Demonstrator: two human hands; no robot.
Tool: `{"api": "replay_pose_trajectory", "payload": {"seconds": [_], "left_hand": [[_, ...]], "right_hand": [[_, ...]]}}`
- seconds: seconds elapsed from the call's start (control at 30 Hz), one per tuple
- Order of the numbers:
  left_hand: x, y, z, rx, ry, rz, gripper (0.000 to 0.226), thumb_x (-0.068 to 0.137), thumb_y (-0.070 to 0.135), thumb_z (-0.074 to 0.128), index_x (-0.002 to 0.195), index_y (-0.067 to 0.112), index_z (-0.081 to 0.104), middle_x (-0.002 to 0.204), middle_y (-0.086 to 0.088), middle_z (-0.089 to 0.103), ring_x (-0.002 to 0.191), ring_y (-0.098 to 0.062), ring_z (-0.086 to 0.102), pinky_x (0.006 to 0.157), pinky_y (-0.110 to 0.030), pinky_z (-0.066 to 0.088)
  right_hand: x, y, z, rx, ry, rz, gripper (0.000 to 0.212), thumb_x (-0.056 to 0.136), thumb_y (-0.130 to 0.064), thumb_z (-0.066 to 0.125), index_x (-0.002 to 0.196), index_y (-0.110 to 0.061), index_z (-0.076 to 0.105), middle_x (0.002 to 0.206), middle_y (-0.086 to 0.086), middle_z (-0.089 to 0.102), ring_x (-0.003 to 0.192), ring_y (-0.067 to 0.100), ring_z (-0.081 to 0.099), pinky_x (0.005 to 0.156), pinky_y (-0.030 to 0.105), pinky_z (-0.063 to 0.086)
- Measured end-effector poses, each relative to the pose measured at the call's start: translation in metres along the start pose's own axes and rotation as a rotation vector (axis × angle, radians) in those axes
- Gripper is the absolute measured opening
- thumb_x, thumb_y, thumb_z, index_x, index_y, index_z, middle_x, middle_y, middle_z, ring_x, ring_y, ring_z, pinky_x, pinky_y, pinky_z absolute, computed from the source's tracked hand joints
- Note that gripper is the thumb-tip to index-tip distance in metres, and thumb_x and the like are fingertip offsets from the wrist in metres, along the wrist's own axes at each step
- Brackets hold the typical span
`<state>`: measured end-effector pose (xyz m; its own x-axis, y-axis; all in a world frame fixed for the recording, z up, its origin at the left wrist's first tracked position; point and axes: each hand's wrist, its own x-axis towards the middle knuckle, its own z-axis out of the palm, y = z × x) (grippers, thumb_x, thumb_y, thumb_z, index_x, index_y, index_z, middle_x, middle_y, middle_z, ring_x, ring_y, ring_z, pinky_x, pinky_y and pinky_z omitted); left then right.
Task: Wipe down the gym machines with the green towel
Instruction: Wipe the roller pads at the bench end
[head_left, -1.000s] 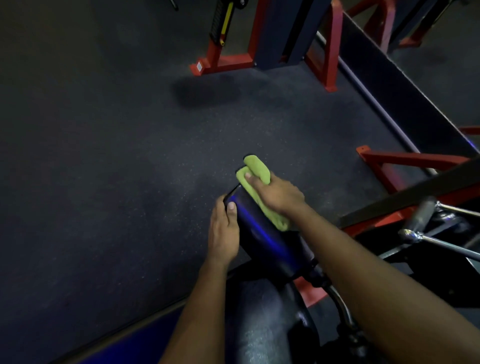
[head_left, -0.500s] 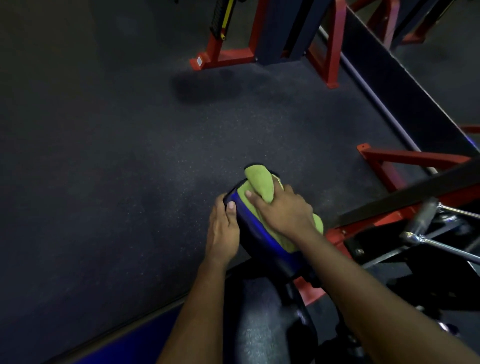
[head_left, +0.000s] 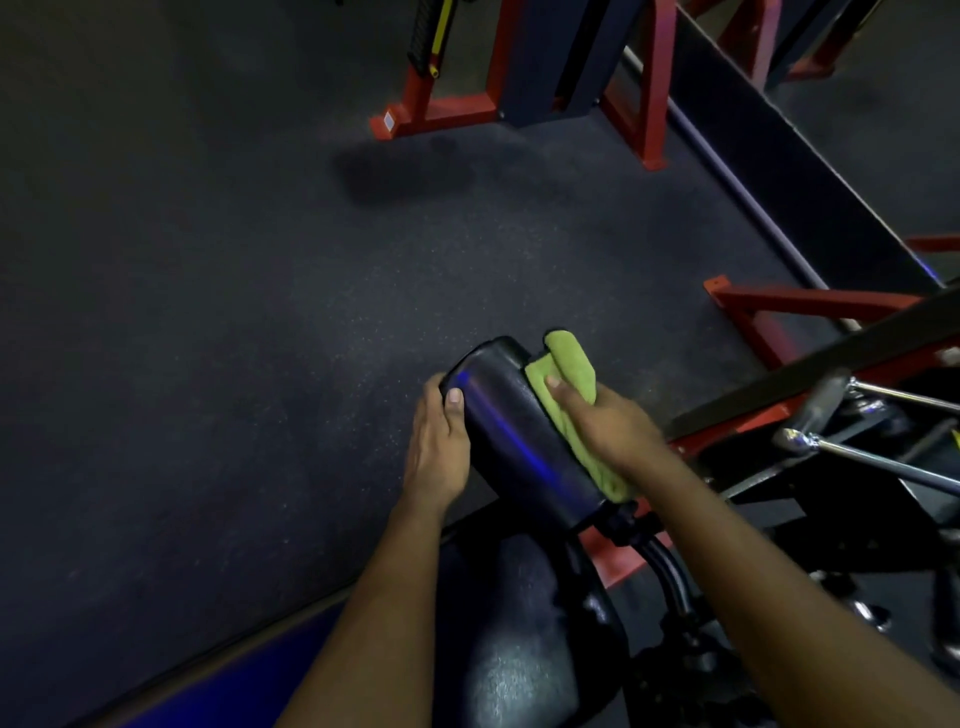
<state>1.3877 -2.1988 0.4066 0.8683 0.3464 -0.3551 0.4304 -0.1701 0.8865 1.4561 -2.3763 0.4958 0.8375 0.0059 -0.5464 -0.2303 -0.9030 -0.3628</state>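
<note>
The left hand (head_left: 440, 441) cupped the left side of the black roller pad (head_left: 519, 436), its grip wrapped round it with the thumb lying on top. The right hand (head_left: 610, 423) had its grip closed on the green towel (head_left: 569, 371) and held it against the pad's right side, a fold of cloth sticking out past the fingers toward the far end. A dark seat cushion (head_left: 519, 660) lay nearer. Red machine frames (head_left: 644, 98) stood on the dark floor (head_left: 208, 312) farther off, and a chrome bar (head_left: 872, 460) ran at the right.
</note>
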Motion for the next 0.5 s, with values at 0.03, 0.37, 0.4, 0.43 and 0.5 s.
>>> {"api": "replay_pose_trajectory", "payload": {"seconds": [0.03,0.37,0.4,0.43,0.5], "left_hand": [[0.000,-0.001,0.000,0.001,0.001,0.003,0.058,0.102,0.061,0.018,0.153,0.034,0.023,0.153,-0.001,0.039,0.137,-0.022,0.042,0.113,-0.045,0.036],[-0.001,0.003,-0.001,0.041,0.019,0.015,0.053,0.103,0.058,0.017,0.148,0.033,0.030,0.143,-0.002,0.044,0.129,-0.023,0.045,0.107,-0.047,0.039],[-0.001,0.004,-0.001,0.042,0.010,0.016,0.054,0.103,0.059,0.017,0.148,0.033,0.029,0.143,-0.001,0.044,0.129,-0.023,0.046,0.107,-0.047,0.039],[-0.001,0.005,-0.002,0.048,0.006,0.016,0.054,0.103,0.059,0.017,0.149,0.033,0.029,0.145,-0.001,0.043,0.131,-0.023,0.045,0.108,-0.047,0.039],[-0.001,0.008,-0.005,0.077,0.022,0.024,0.053,0.105,0.054,0.019,0.151,0.031,0.028,0.149,-0.001,0.040,0.136,-0.024,0.042,0.112,-0.048,0.037]], "right_hand": [[-0.015,0.002,0.005,-0.081,0.066,-0.034,0.080,0.088,-0.086,0.031,0.145,-0.032,0.048,0.136,0.011,0.061,0.124,0.037,0.057,0.103,0.045,0.045],[0.054,0.031,-0.004,0.381,-0.323,0.133,0.096,0.067,-0.095,0.057,0.145,-0.039,0.053,0.147,-0.005,0.057,0.128,0.019,0.058,0.117,0.045,0.038],[0.059,0.033,-0.005,0.439,-0.391,0.168,0.091,0.073,-0.090,0.058,0.147,-0.039,0.052,0.147,-0.004,0.057,0.129,0.021,0.058,0.117,0.046,0.038],[0.049,0.023,-0.010,0.461,-0.424,0.184,0.084,0.079,-0.086,0.057,0.147,-0.036,0.053,0.146,-0.002,0.058,0.128,0.022,0.059,0.117,0.045,0.039],[0.029,0.004,-0.015,0.457,-0.342,0.147,0.069,0.092,-0.074,0.051,0.145,-0.031,0.054,0.142,-0.006,0.055,0.123,0.019,0.057,0.110,0.037,0.040]]}}
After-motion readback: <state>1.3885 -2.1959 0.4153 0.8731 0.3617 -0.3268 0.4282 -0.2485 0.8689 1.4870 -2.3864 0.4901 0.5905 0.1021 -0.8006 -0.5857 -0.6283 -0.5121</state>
